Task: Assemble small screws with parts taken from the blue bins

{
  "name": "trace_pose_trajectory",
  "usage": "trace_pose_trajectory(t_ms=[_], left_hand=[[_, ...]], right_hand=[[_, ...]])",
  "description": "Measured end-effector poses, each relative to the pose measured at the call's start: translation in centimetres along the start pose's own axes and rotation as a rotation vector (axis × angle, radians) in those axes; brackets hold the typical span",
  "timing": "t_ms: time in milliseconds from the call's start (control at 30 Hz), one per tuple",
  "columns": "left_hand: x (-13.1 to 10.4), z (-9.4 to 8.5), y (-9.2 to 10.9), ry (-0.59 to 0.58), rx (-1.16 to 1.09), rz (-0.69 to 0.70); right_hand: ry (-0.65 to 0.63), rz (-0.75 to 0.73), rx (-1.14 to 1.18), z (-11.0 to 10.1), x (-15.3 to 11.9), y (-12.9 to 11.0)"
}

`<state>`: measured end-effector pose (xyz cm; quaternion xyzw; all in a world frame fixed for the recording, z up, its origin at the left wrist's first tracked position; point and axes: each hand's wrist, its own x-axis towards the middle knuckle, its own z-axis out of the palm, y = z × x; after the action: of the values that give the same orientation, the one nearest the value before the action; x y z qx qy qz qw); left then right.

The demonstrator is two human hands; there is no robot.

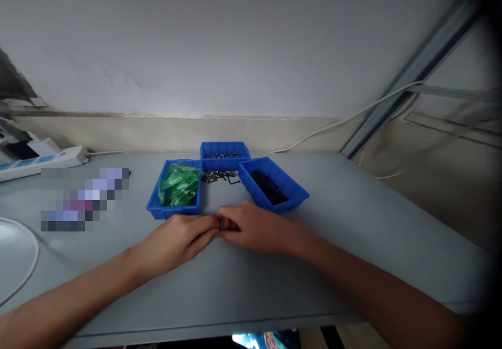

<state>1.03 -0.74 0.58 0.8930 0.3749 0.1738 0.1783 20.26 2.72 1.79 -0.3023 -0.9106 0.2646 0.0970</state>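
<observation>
My left hand (188, 236) and my right hand (249, 226) meet fingertip to fingertip over the grey table, in front of the blue bins. Both are closed in a pinch. Something small and dark shows between the fingertips, too hidden to name. Just behind my left hand stands a blue bin (157, 210) with green and clear plastic packets (179, 184) in it. Close behind my right hand is another blue bin (296, 198), which holds dark black pieces (269, 186). Between these bins lies a pile of small screws (219, 175), with an L-shaped hex key (234, 181) at its near edge.
A third blue bin (225, 163) with small metal parts stands at the back by the wall. On the left are a white power strip (58, 158), a blurred-out object (84, 200) and a white cable (37, 249). A metal post (376, 114) rises at the right.
</observation>
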Motion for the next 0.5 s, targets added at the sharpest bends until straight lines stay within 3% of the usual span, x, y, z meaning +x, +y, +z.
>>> trace_pose_trajectory(t_ms=[233,500], left_hand=[[-0.03,-0.17,-0.12,0.042,0.111,-0.049],[0.11,0.09,-0.30,0.001,0.089,-0.116]], right_hand=[[0.067,0.080,-0.039,-0.10,-0.05,-0.13],[0.121,0.033,0.046,-0.31,-0.06,-0.54]])
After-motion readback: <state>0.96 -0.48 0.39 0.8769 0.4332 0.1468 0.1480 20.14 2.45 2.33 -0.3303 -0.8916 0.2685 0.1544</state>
